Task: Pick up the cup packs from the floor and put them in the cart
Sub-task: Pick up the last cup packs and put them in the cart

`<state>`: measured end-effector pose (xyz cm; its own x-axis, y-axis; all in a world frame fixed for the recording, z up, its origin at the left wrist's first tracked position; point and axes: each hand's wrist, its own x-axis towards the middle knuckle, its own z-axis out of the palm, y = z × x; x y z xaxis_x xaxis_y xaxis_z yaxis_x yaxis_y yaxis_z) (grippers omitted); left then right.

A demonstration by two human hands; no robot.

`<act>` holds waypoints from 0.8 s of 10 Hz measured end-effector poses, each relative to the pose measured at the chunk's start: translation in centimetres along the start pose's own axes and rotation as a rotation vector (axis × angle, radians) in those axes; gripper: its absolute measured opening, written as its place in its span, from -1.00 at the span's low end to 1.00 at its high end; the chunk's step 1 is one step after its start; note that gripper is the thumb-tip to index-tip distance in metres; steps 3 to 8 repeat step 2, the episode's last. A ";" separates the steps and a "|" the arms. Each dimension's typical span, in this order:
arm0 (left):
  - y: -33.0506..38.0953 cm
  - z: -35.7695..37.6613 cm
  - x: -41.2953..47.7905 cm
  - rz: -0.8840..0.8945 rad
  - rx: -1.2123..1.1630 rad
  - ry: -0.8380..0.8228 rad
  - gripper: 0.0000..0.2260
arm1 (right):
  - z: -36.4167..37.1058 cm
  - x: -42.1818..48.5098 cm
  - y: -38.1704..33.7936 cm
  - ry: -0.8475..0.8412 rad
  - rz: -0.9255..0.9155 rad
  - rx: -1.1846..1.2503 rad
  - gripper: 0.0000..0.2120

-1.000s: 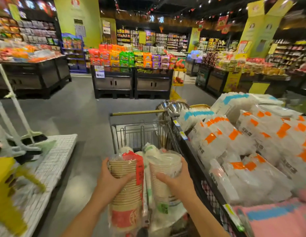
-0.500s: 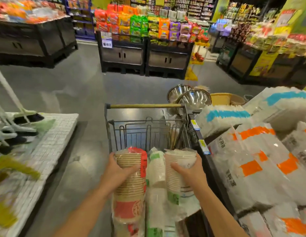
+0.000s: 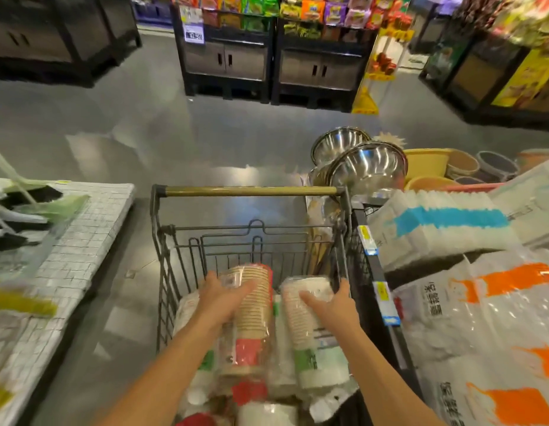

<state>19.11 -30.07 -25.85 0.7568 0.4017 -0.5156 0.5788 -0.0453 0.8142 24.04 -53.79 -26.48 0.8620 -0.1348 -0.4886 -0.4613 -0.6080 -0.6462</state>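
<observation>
As other packs (image 3: 188, 309) fill the cart (image 3: 248, 191): task seems far along.
Left hand (image 3: 224, 298): grips brown pack (image 3: 254, 321) over cart.
Right hand (image 3: 331, 305): grips white pack (image 3: 303, 333); both unreleased.

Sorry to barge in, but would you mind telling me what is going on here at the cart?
A person stands at a dark wire shopping cart in a store aisle. The left hand grips a brown ribbed paper cup pack with a red label, and the right hand grips a white paper cup pack with a green label. Both packs are inside the cart's basket, on top of other wrapped cup packs. Shiny steel bowls sit just right of the cart.
</observation>
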 end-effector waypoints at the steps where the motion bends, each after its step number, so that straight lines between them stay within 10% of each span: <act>1: -0.6 0.4 0.3 0.086 0.186 -0.087 -0.34 | 0.6 0.5 0.3 0.027 -0.051 -0.104 0.04; 8: -1.0 0.3 -0.4 0.117 0.321 -0.122 -0.23 | 1.3 -0.4 0.5 0.027 -0.122 -0.202 -0.11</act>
